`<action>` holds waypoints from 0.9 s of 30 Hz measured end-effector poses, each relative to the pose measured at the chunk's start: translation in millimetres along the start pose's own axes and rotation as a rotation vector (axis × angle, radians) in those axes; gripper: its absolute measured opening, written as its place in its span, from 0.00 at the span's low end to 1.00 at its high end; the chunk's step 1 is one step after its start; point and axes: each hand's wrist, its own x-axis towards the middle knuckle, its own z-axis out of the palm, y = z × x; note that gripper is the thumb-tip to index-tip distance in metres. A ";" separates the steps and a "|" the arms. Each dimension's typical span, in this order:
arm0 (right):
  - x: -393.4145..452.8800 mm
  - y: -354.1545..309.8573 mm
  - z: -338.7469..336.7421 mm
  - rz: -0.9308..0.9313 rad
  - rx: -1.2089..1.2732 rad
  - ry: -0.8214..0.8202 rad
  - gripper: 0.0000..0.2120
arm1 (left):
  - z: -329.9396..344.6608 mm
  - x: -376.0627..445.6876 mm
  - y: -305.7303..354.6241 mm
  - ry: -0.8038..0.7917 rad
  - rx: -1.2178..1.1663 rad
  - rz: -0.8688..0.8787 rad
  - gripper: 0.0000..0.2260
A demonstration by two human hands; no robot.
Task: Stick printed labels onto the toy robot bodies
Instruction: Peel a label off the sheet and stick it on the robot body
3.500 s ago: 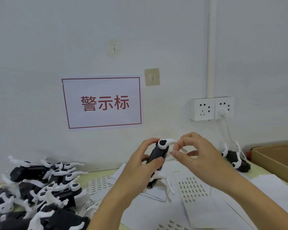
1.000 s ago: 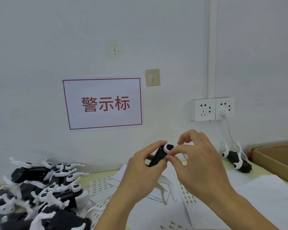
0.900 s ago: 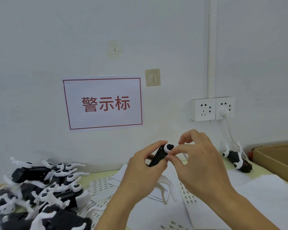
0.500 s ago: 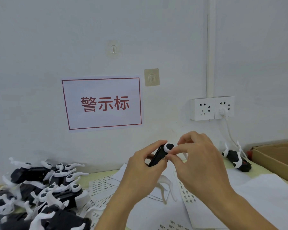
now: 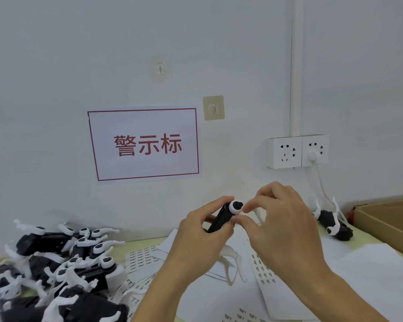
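Observation:
A black toy robot body (image 5: 220, 218) with white legs is held up above the table, my left hand (image 5: 199, 240) gripping it from the left. My right hand (image 5: 282, 225) pinches at its right side beside the round white joint (image 5: 235, 206), thumb and forefinger pressed against the body. Any label under those fingertips is hidden. White label sheets (image 5: 264, 269) with small printed labels lie on the table below. A heap of black-and-white toy robots (image 5: 56, 270) fills the left.
One more toy robot (image 5: 333, 223) lies at the right by the wall. An open cardboard box (image 5: 391, 226) stands at the far right edge. The wall close behind carries a red-framed sign (image 5: 144, 145) and power sockets (image 5: 297, 151) with a cord hanging down.
My right hand has come in from hovering near the toy's top to pressing its fingertips on the body. The toy has been tilted and lowered slightly in my left hand.

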 end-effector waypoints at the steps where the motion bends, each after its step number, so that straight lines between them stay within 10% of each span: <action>1: 1.2 1.3 -0.9 0.013 0.015 -0.008 0.09 | -0.1 0.0 0.0 -0.004 -0.007 -0.002 0.18; 14: 16.4 20.9 -5.3 0.381 0.783 -0.519 0.28 | -2.2 0.5 5.0 -0.032 -0.138 0.024 0.18; 18: 12.8 14.2 -3.2 0.377 0.885 -0.552 0.10 | -1.0 -0.4 3.9 -0.077 -0.197 0.040 0.17; 27: 16.7 18.4 -7.3 0.486 0.986 -0.649 0.06 | -1.8 0.2 -1.2 -0.121 -0.215 0.036 0.20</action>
